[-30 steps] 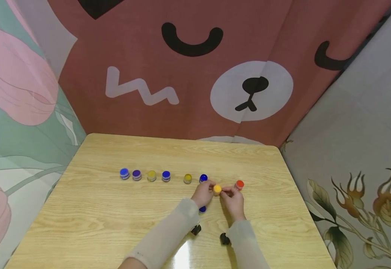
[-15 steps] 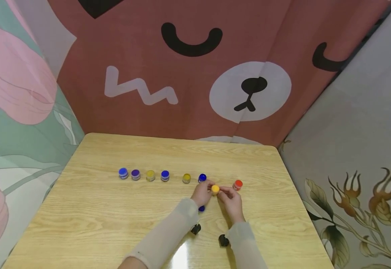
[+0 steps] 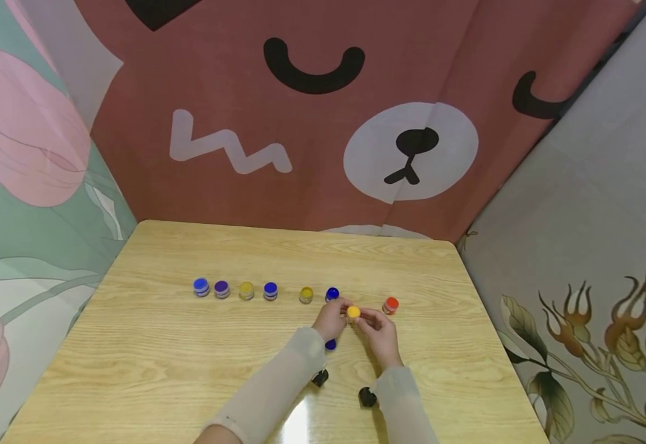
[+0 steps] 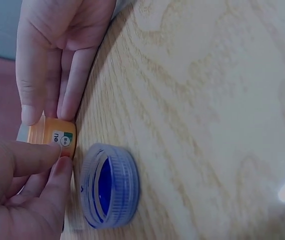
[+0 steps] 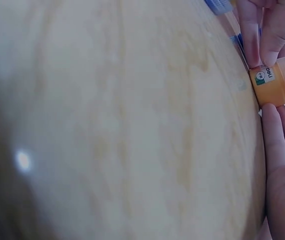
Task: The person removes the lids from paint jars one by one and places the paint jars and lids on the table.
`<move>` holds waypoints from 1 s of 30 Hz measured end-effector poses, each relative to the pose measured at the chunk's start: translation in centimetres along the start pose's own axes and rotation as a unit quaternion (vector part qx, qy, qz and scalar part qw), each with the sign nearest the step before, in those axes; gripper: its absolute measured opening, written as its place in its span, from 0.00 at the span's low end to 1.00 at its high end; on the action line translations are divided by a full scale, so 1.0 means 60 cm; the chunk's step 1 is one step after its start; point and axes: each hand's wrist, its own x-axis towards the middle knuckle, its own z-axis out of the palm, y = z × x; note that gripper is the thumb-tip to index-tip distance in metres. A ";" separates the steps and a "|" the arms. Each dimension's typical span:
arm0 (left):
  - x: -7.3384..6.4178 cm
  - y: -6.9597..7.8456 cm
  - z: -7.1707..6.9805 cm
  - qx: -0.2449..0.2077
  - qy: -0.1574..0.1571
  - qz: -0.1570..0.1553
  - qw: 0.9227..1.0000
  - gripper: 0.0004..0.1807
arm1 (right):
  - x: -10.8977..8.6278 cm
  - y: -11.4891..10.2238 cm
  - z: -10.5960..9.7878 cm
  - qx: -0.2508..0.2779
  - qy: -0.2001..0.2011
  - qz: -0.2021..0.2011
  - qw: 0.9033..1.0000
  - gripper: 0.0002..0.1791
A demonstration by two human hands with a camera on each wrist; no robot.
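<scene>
A small orange-yellow paint jar [image 3: 353, 313] with a translucent lid sits at the right middle of the table, between both hands. My left hand [image 3: 331, 319] pinches its body from the left, fingertips beside the label in the left wrist view. From the right, my right hand [image 3: 380, 333] holds the jar, thumb at the lid and fingers along the body in the right wrist view. A clear ridged lid [image 4: 110, 187], blue inside, lies near the left hand. Behind the left hand stands a dark blue paint jar [image 3: 332, 294], partly covered by the fingers.
Leftward runs a row of paint jars: mustard [image 3: 306, 295], blue [image 3: 270, 291], yellow [image 3: 247, 291], purple [image 3: 221, 290] and lighter blue [image 3: 201, 287]. A red paint jar [image 3: 390, 305] stands just beyond the right hand. The wooden table [image 3: 161, 370] meets fabric-covered walls behind.
The right hand's fingers have shifted around the orange-yellow jar, the thumb now closer to its front. The left hand keeps its grip. The whole view has drifted slightly.
</scene>
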 end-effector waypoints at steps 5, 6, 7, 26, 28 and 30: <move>0.004 -0.003 0.001 -0.001 -0.009 0.004 1.000 0.18 | 0.003 0.004 -0.001 -0.003 -0.006 0.000 1.000 0.16; 0.005 -0.005 0.001 -0.001 -0.010 0.008 1.000 0.18 | 0.003 0.003 -0.001 -0.005 -0.008 -0.001 1.000 0.16; 0.006 -0.007 0.001 -0.001 -0.011 0.010 1.000 0.18 | 0.003 0.003 -0.002 -0.007 -0.010 -0.001 1.000 0.16; 0.007 -0.004 -0.006 0.001 -0.037 -0.003 0.999 0.16 | -0.007 -0.015 -0.003 -0.050 -0.044 -0.024 0.997 0.18; 0.007 -0.003 -0.008 0.001 -0.038 0.001 0.999 0.16 | -0.012 -0.030 -0.004 -0.058 -0.059 -0.032 0.996 0.19; 0.006 -0.002 -0.009 -0.002 -0.039 0.001 0.999 0.16 | -0.019 -0.046 -0.006 -0.066 -0.073 -0.040 0.994 0.19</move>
